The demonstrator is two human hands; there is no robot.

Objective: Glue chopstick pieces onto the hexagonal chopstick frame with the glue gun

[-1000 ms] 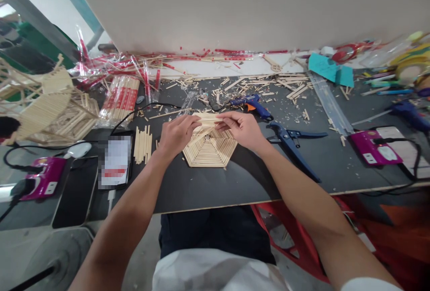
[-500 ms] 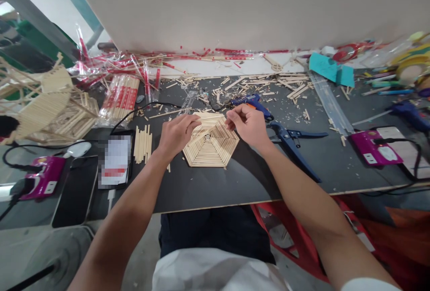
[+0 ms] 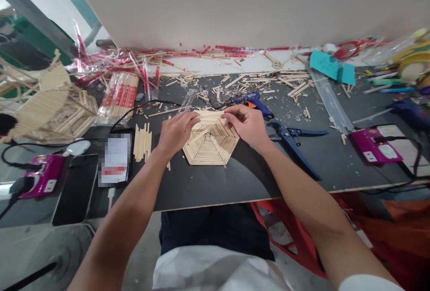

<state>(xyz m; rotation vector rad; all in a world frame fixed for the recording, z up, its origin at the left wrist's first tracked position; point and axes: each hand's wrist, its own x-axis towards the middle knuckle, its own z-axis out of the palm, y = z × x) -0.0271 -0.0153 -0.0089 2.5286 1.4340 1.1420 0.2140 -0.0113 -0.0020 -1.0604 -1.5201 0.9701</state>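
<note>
A hexagonal panel [image 3: 210,155] built of rings of cut wooden sticks lies flat on the dark table. Over its far edge a thin wooden stick [image 3: 211,115] spans from one hand to the other. My left hand [image 3: 177,132] pinches the stick's left end, thumb and fingers together. At the other end, my right hand [image 3: 247,123] has its fingertips closed on it. Both hands hide parts of the panel's upper sides. Short cut sticks [image 3: 143,142] lie in a row left of my left hand. Beyond my right hand rests a blue glue gun [image 3: 250,99].
Blue-handled cutters [image 3: 294,141] lie to the right. Two phones [image 3: 75,190] and a purple power strip [image 3: 45,174] occupy the left side. Wrapped chopsticks [image 3: 119,96] and a stick-built model [image 3: 50,107] sit at the back left. Stick scraps [image 3: 235,82] litter the rear.
My right hand has moved slightly left and down, its fingertips now at the stick's right end. My left hand has barely shifted. The panel stays in place.
</note>
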